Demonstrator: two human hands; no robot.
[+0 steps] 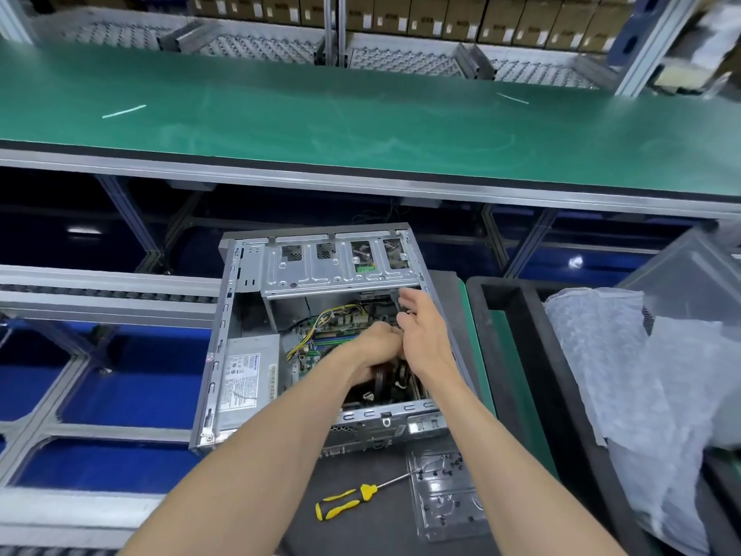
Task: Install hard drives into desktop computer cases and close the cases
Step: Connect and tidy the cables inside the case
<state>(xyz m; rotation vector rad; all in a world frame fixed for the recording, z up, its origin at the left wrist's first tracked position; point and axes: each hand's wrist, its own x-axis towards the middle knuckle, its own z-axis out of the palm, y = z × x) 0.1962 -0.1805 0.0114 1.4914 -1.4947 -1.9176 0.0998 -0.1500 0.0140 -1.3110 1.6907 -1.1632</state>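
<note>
1. The open computer case (240, 315) lies on its side on the dark tabletop (361, 527), its side panel off.
2. Both hands reach inside it, over the circuit board (320, 347) with its yellow wires.
3. The left hand (375, 347) is curled, fingers down among the parts; what it grips, I cannot tell.
4. The right hand (421, 331) touches the left, fingers bent near the metal drive bay (337, 270); its grasp is unclear too.
5. A grey power supply (248, 375) sits at the case's left side.
6. A yellow-handled screwdriver (349, 501) lies near the case, its tip just beside a clear plastic tray (445, 499).
7. Plastic wrapping (641, 395) fills a bin to the right.
</note>
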